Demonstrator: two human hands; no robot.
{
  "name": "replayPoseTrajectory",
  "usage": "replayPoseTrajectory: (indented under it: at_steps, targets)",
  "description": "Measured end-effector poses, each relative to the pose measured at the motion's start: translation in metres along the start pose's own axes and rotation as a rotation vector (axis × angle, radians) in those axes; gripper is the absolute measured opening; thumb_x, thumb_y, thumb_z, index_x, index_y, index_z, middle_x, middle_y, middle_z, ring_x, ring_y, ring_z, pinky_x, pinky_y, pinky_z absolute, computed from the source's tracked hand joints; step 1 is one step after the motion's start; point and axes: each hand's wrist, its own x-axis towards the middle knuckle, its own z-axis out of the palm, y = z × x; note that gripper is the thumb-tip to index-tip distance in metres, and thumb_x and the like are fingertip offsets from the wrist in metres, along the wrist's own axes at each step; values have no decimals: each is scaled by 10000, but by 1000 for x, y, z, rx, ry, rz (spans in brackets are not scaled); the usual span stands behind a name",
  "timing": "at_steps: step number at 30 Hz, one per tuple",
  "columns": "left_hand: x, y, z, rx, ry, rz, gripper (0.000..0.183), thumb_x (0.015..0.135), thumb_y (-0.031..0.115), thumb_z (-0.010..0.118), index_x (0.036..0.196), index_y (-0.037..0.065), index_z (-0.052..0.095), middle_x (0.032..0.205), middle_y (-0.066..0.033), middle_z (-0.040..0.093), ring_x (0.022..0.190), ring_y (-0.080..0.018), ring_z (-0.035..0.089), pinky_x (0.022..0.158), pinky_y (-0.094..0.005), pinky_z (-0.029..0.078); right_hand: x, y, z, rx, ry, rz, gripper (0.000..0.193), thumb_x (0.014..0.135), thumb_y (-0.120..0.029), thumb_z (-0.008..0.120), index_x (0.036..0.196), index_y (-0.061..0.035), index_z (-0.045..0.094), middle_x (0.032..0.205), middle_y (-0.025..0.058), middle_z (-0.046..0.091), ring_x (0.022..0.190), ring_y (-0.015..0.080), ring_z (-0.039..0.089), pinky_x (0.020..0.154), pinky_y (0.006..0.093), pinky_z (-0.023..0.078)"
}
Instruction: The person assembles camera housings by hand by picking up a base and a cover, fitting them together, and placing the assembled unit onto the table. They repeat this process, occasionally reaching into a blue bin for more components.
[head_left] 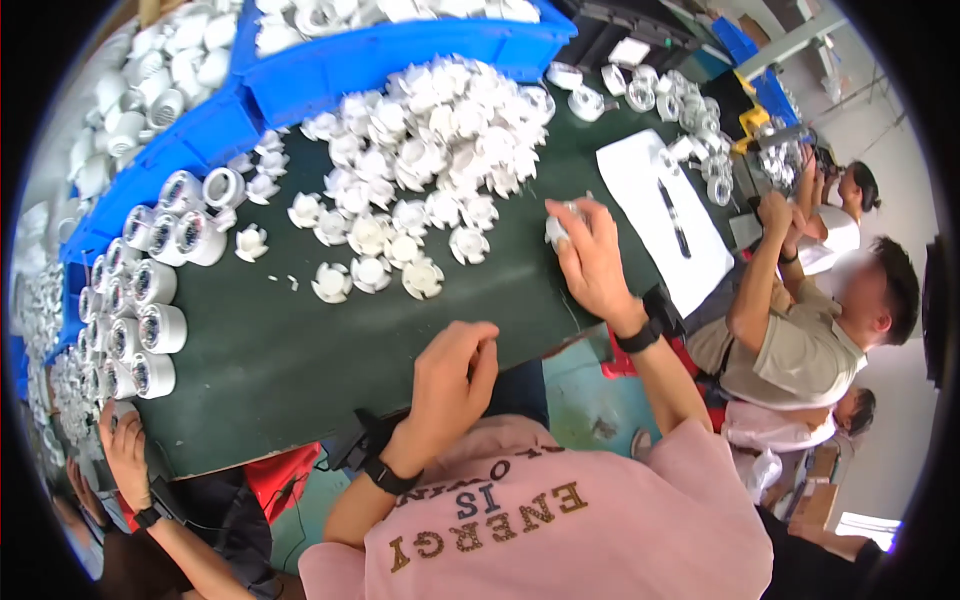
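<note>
At the table's right side, my right hand (594,262) is closed around a small white round part (556,232), its fingers covering most of it. My left hand (455,370) is over the table's near edge with its fingers curled in and the thumb against the index finger. Whatever it may hold is hidden. Beyond both hands spreads a big heap of white petal-shaped plastic pieces (430,140). Several of these lie loose at the near side of the heap, the closest being a cream-white piece (422,278).
Rows of white round lamp-like units (160,328) stand on the left. Blue bins (400,55) of white parts line the back. On the right lie white paper (640,200), a black pen (673,215) and clear round parts (700,125). A co-worker's hand (124,450) touches the left corner.
</note>
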Motion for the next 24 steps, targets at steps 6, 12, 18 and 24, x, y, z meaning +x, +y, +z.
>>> replayPoseTrajectory:
  at_steps: [6, 12, 18, 24]
  targets:
    - [-2, 24, -43, -194, 110, -228, 577, 825, -41, 636, 1345, 8, 389, 1107, -118, 566, 809, -99, 569, 633, -201, 461, 21, -87, -20, 285, -17, -112, 758, 659, -77, 761, 1334, -20, 420, 1154, 166, 559, 1016, 350, 556, 887, 384, 452]
    - [-9, 4, -72, -240, 75, -154, 496, 860, 84, 642, 1295, 5, 419, 1113, -117, 561, 906, -164, 585, 725, -270, 495, 60, -167, -35, 544, -391, -572, 521, 724, -104, 744, 1212, -77, 564, 1192, 142, 531, 954, 290, 568, 826, 372, 467]
    - [-21, 19, -93, -624, 190, -347, 282, 883, 88, 479, 1163, 62, 452, 1039, -64, 564, 844, -131, 582, 671, -225, 460, 245, -75, 14, 540, 131, 79, 445, 825, -274, 686, 1171, -19, 570, 618, 61, 633, 546, 160, 600, 547, 308, 472]
    - [-20, 11, -85, -739, 186, -431, 314, 991, 323, 409, 1110, 37, 461, 985, -130, 610, 719, -170, 624, 545, -273, 518, 315, -44, 33, 228, 2, 308, 317, 798, -357, 714, 835, -42, 691, 651, 40, 651, 600, 148, 623, 561, 305, 463]
